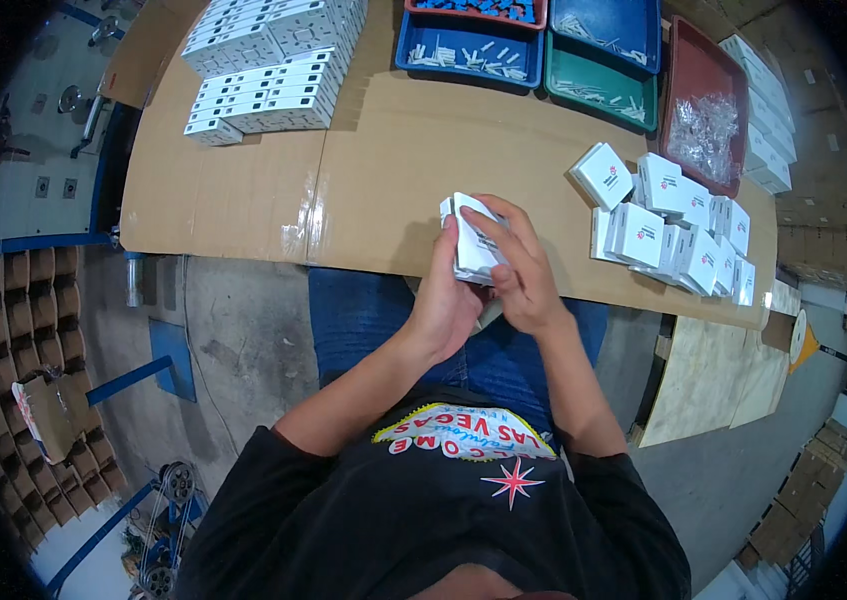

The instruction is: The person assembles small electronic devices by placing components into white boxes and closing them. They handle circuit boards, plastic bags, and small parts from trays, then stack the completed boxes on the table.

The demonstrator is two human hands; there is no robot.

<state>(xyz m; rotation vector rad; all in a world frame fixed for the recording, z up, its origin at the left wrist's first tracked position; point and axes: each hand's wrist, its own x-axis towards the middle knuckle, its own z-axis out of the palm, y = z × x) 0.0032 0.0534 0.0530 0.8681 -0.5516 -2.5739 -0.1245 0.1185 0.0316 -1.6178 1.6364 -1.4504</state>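
Note:
A small white box with dark print on its face is held between both hands, just above the table's near edge. My left hand is wrapped around its left side and underside. My right hand grips it from the right, with fingers lying across the top face and the thumb at the near end. The underside of the box is hidden by my palms. To the right lies a loose pile of similar white boxes, some tilted on one another.
Neat stacks of white boxes stand at the far left of the cardboard-covered table. Along the back are a blue tray of small white parts, a green tray and a red tray with clear plastic pieces.

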